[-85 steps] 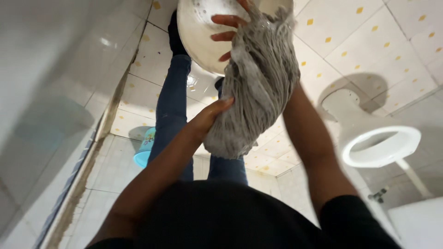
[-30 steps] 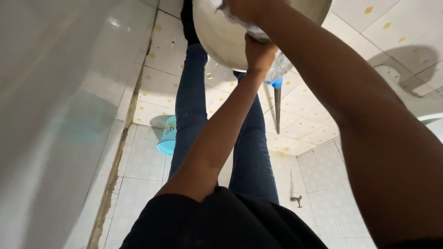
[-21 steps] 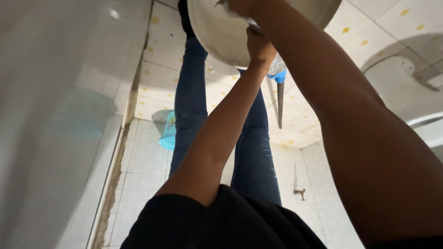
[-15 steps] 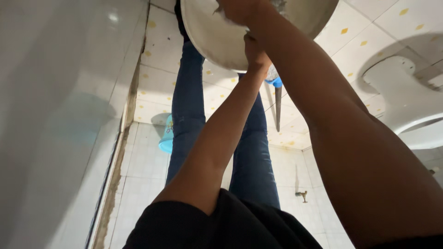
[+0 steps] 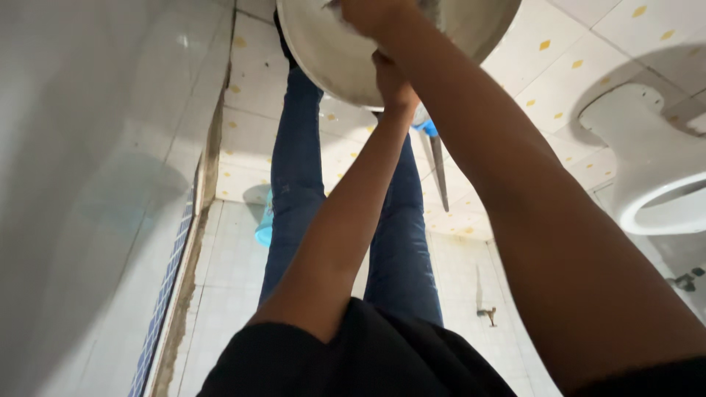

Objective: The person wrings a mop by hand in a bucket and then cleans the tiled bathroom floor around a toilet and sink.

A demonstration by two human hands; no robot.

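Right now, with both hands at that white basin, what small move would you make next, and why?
Probably keep squeezing the mop head down over the white basin. The left hand is closed at the basin's rim just above the mop's blue collar, and the right hand reaches inside the basin on the grey strands. The handle hangs outside, so the strands seem to be over the basin.

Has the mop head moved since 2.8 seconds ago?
Yes. The mop head, which hung below the white basin, is now pushed into it; only a bit shows.

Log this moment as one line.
left hand: grips mop | right hand: in white basin | mop handle: between legs
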